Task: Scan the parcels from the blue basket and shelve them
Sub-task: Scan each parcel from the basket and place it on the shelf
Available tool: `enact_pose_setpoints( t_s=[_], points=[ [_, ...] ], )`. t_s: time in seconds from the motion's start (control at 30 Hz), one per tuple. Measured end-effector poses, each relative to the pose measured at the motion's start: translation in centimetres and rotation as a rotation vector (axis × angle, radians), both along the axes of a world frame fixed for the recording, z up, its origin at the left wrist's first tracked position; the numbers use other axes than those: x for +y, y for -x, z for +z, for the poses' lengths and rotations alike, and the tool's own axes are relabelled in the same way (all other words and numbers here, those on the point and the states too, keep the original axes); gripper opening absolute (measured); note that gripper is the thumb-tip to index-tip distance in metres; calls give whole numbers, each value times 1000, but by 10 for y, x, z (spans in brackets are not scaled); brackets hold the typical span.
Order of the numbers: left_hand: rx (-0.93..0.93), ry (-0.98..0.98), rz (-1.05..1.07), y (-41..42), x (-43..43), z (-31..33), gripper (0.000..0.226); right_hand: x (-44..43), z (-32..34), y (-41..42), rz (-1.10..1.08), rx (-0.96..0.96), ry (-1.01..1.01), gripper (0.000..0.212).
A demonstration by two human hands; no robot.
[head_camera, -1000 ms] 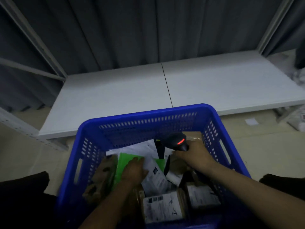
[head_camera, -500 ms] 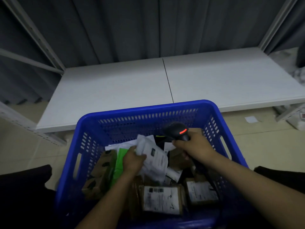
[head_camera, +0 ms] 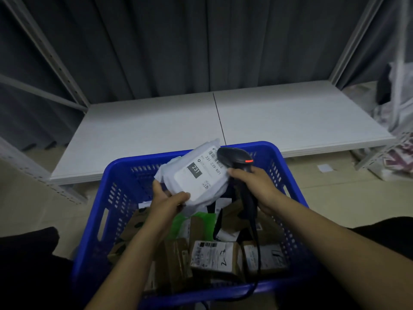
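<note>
My left hand [head_camera: 166,201] grips a white soft parcel [head_camera: 196,175] by its lower left corner and holds it above the blue basket [head_camera: 105,193], label side up with "231" printed on it. My right hand [head_camera: 257,186] grips a black barcode scanner [head_camera: 234,158] with a red light, its head right at the parcel's barcode edge. The scanner's cable hangs down into the basket. Inside the basket lie several brown boxes [head_camera: 214,256], a green bag [head_camera: 201,220] and other parcels.
A low white shelf board [head_camera: 156,126] spans the space beyond the basket, framed by grey metal uprights [head_camera: 58,63] and a dark curtain behind. White bags [head_camera: 397,113] pile up at the far right. Pale floor tiles surround the basket.
My left hand has lifted the white parcel out of the basket and turned its label up. My right hand has raised the scanner to the parcel's top edge.
</note>
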State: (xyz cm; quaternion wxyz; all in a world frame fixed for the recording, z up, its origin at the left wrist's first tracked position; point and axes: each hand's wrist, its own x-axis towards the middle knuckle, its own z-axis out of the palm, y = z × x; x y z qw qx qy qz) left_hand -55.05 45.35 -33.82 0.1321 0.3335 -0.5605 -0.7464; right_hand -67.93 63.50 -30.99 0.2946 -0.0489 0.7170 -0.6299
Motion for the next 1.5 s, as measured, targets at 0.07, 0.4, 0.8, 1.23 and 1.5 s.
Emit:
enact_pose_setpoints(
  t_s=[0.07,0.4,0.8,1.23,1.5],
  points=[
    [2,-9,-9,-3,1,2,61,2,3,-2,51,36,-9,21],
    [-146,243,189,-19,-27,-3,59,13,13,-4,274,199,-254,28],
    [-197,374,221,-33,-50,-13,53,9,16,-8,456,484,-433,27],
    [-330,817,31,-50,-82,-4,54,8,26,-14,891,793,-671,20],
    [-322,796,35,-51,-83,-7,53,6,21,-12,916,825,-671,23]
  ],
)
